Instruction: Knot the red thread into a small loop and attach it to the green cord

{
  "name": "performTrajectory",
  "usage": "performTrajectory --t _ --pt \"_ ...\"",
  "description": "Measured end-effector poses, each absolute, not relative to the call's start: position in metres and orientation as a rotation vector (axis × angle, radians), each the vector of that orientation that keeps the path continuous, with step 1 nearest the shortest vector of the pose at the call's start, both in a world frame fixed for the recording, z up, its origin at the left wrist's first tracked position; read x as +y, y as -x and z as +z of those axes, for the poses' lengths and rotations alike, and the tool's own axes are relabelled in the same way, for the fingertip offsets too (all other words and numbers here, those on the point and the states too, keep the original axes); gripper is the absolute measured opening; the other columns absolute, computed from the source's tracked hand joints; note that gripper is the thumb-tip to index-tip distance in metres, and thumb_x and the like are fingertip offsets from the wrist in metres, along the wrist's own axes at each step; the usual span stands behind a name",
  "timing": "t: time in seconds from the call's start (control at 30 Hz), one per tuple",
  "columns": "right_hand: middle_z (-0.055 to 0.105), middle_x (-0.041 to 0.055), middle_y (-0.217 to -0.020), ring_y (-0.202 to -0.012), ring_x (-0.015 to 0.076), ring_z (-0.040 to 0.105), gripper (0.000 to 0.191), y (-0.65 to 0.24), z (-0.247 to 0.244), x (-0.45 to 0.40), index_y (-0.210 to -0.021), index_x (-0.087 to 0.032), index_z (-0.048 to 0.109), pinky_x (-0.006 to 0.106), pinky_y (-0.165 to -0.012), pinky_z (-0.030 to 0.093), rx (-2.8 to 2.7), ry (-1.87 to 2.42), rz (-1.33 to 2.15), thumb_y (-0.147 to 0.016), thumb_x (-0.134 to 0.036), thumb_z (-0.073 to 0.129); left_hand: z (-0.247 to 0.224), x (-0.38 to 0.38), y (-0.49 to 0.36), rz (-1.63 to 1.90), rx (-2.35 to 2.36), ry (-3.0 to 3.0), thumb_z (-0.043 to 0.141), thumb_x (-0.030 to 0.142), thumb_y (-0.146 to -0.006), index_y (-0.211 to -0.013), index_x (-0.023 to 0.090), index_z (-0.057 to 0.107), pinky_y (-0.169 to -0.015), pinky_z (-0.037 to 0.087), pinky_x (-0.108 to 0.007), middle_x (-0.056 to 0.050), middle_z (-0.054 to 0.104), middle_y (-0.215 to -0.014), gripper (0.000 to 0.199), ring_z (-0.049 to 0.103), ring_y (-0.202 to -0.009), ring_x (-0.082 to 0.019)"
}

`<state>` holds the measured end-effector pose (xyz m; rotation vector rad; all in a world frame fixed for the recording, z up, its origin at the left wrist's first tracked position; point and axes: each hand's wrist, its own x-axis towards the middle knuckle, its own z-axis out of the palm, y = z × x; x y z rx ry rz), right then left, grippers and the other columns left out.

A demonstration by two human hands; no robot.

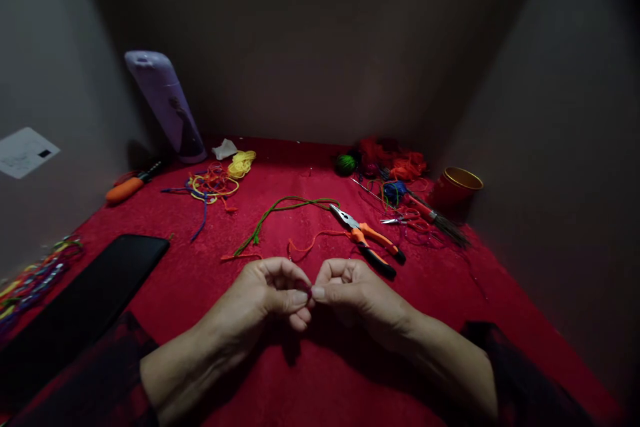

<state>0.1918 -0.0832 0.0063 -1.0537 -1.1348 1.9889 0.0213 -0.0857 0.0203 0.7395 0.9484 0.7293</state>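
My left hand (280, 293) and my right hand (345, 290) meet fingertip to fingertip low in the centre of the view. Both pinch a small dark reddish thread (309, 293), mostly hidden between the fingers. Just beyond them, an orange-red cord (315, 240) curls over the red cloth (280, 180). A green cord (270, 211) makes an arch behind it, its right end near the jaws of the pliers (367, 238). These pliers have orange and black handles and lie beyond my right hand.
Yellow yarn (242, 164) and tangled cords (213, 183) lie back left, near a purple bottle (167, 107). A black tray-like slab (95, 300) and braided cords (40, 280) are at left. Yarn balls (345, 164), scissors (400, 220), a brush (440, 220) and a red tin (457, 190) stand or lie right.
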Motion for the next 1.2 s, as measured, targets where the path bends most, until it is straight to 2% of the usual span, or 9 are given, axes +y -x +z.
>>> performTrajectory --t 0.17,0.47,0.6,0.73,1.2 --pt "0.044 -0.0075 -0.05 -0.039 0.0025 0.025 0.021 -0.1917 0.0057 -0.0847 -0.07 -0.014 0.052 0.017 -0.037 0.015 -1.164 1.047 1.907 -0.073 -0.03 0.066 0.0211 -0.0851 -0.0208 0.717 0.952 -0.713 0.07 0.006 -0.06 -0.067 0.011 0.058 -0.043 0.042 -0.016 -0.004 0.066 -0.052 0.015 0.058 -0.041 -0.01" --pt "0.054 -0.005 -0.053 -0.039 0.0015 0.032 0.028 -0.194 0.0047 -0.087 -0.078 -0.013 0.056 0.016 -0.039 0.018 -1.154 1.012 1.949 -0.066 -0.031 0.074 0.0205 -0.0856 -0.0193 0.748 0.942 -0.681 0.068 0.006 -0.062 -0.071 0.011 0.057 -0.043 0.042 -0.016 -0.003 0.064 -0.049 0.016 0.057 -0.041 -0.01" --pt "0.057 -0.0027 -0.056 -0.043 0.003 0.037 0.028 -0.1931 0.0032 -0.088 -0.077 -0.012 0.059 0.017 -0.042 0.023 -1.244 1.064 1.832 -0.067 -0.035 0.072 0.0193 -0.0864 -0.0188 0.734 0.966 -0.719 0.068 0.007 -0.063 -0.073 0.011 0.058 -0.042 0.043 -0.017 -0.004 0.065 -0.051 0.015 0.058 -0.04 -0.01" --pt "0.051 -0.0041 -0.052 -0.043 0.0034 0.035 0.025 -0.1923 0.0039 -0.0884 -0.072 -0.012 0.059 0.017 -0.043 0.024 -1.333 1.127 1.722 -0.07 -0.034 0.069 0.0194 -0.0875 -0.0199 0.751 0.997 -0.73 0.071 0.008 -0.061 -0.073 0.01 0.059 -0.042 0.045 -0.017 -0.002 0.064 -0.05 0.017 0.058 -0.041 -0.01" --pt "0.039 -0.0093 -0.045 -0.039 0.0022 0.029 0.024 -0.1929 0.0048 -0.0881 -0.067 -0.014 0.051 0.016 -0.039 0.022 -1.321 1.126 1.748 -0.067 -0.03 0.068 0.0217 -0.0876 -0.0217 0.761 1.044 -0.695 0.075 0.01 -0.059 -0.077 0.009 0.061 -0.044 0.049 -0.018 -0.004 0.066 -0.053 0.023 0.061 -0.044 -0.011"
